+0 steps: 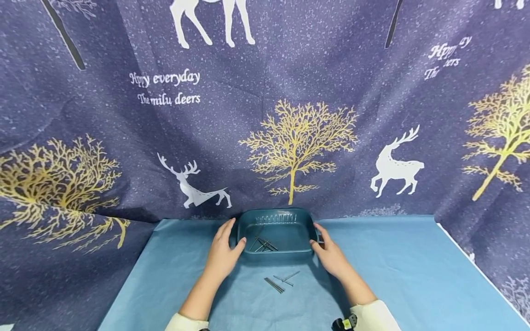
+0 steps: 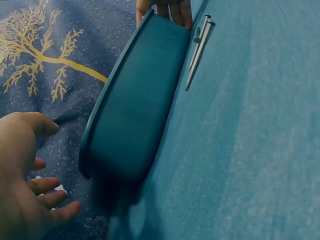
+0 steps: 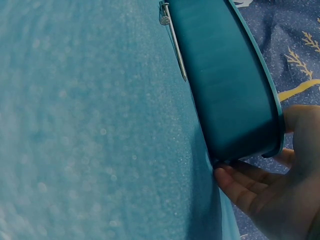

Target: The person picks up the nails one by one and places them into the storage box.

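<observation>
A deep teal rectangular dish [image 1: 275,255] with a small handle at its end sits at the back of the table, several nails [image 1: 265,244] lying loose in its left part. My left hand [image 1: 223,253] is beside the left end; the left wrist view shows a gap between its relaxed fingers and the dish wall [image 2: 135,95]. At the other end my right hand [image 1: 331,255] holds the dish, thumb at the rim and fingers against the end wall [image 3: 235,100]. In front, more nails [image 1: 274,285] lie on the cloth, some side by side, two crossed [image 1: 286,278].
A light blue cloth [image 1: 389,257] covers the table. Right behind the dish hangs a dark blue curtain [image 1: 265,82] printed with deer and trees, and it also lines the left and right sides. The table's right edge [image 1: 476,262] shows.
</observation>
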`<state>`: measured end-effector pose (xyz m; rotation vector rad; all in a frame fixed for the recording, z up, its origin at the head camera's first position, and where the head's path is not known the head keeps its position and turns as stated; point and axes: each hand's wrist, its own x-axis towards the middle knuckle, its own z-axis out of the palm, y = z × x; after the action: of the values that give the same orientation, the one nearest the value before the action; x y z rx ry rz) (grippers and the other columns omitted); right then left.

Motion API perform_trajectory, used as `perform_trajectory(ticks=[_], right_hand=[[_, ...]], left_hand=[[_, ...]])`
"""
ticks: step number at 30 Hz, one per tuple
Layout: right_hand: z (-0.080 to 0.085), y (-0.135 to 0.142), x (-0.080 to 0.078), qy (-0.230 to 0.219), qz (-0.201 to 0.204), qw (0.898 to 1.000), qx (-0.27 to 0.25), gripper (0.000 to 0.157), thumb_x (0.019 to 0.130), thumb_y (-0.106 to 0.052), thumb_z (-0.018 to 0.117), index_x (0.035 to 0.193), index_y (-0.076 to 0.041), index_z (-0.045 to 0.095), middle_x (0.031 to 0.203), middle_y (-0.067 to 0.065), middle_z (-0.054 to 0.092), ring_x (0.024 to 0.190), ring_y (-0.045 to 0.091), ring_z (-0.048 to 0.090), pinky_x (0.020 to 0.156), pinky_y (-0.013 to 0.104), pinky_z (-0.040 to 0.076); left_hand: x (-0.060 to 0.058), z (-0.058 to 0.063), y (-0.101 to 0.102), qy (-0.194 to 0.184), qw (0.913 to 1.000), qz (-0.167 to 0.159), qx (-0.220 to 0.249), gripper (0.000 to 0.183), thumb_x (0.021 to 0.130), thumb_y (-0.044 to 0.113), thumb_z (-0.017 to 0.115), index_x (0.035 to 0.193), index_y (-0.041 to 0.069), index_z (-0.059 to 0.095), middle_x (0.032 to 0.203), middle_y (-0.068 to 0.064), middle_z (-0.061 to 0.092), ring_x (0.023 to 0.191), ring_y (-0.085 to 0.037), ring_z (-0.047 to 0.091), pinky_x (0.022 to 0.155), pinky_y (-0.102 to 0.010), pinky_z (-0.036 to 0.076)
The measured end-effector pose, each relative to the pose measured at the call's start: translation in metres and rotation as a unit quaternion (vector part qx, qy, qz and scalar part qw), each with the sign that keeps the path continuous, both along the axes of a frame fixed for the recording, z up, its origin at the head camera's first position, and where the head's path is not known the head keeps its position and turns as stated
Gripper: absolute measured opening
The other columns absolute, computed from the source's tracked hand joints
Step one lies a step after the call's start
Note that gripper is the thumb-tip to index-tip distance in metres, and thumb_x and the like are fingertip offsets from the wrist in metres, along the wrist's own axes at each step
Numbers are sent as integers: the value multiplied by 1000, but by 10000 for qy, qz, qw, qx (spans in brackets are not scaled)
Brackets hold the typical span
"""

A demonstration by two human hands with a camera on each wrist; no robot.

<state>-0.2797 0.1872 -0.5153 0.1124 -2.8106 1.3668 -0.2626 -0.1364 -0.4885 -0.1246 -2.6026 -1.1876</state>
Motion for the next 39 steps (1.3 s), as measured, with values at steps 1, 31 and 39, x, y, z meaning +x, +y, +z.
perform_trajectory(ticks=[1, 31, 39], right_hand=[[0, 0, 0, -7, -11, 10000, 5, 61, 106, -28, 51, 160, -18, 26, 143, 33, 53, 124, 41, 61, 104, 61, 45], [0, -1, -1, 1, -33, 10000, -31, 61, 106, -30, 51, 161, -18, 26, 143, 32, 52, 125, 42, 61, 105, 62, 44], [2, -1, 1, 6, 23, 10000, -43, 60, 106, -28, 50, 160, -16, 26, 143, 34, 51, 124, 42, 61, 103, 61, 46]], left_hand=[[0, -2, 0, -19, 10000, 9, -10, 70, 96, 31, 68, 157, 15, 37, 159, -14, 39, 144, -41, 42, 112, -61, 38], [-9, -29, 4, -720, 9967, -262, 267, 61, 99, 28, 62, 154, 13, 42, 152, -22, 48, 113, -32, 66, 94, -52, 53], [-9, -33, 4, -759, 9956, -333, 446, 62, 100, 29, 61, 156, 13, 39, 151, -24, 48, 124, -38, 63, 101, -53, 51]])
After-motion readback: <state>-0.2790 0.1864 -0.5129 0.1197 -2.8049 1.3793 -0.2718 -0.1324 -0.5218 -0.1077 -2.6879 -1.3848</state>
